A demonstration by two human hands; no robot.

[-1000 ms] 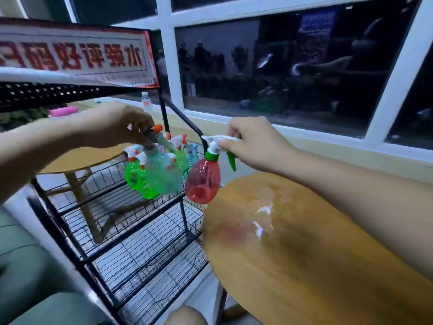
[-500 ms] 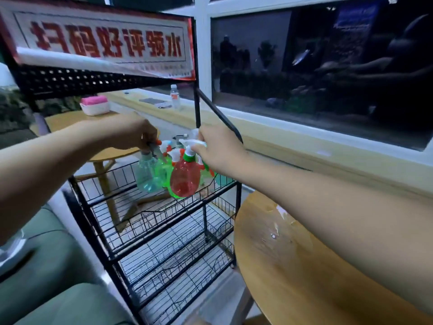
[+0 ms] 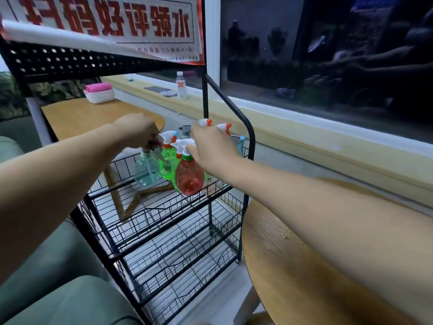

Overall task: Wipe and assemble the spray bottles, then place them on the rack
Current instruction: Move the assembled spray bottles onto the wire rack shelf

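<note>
At the black wire rack (image 3: 164,208) top basket, left hand (image 3: 138,130) fingers grip a pale blue translucent spray bottle (image 3: 146,171); right hand (image 3: 212,150) fingers hold a red translucent spray bottle (image 3: 189,178). Green plastic spray bottles (image 3: 167,164) crowd between and behind them.

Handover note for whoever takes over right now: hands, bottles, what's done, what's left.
Left hand grips the pale blue bottle at its top, over the rack's top basket.
Right hand grips the red bottle by its spray head, at the basket's front edge.
Done: red bottle has its head on; green bottle and others stand in the basket.
Left: set both down, release. Cannot tell if either touches the wire yet.
</note>
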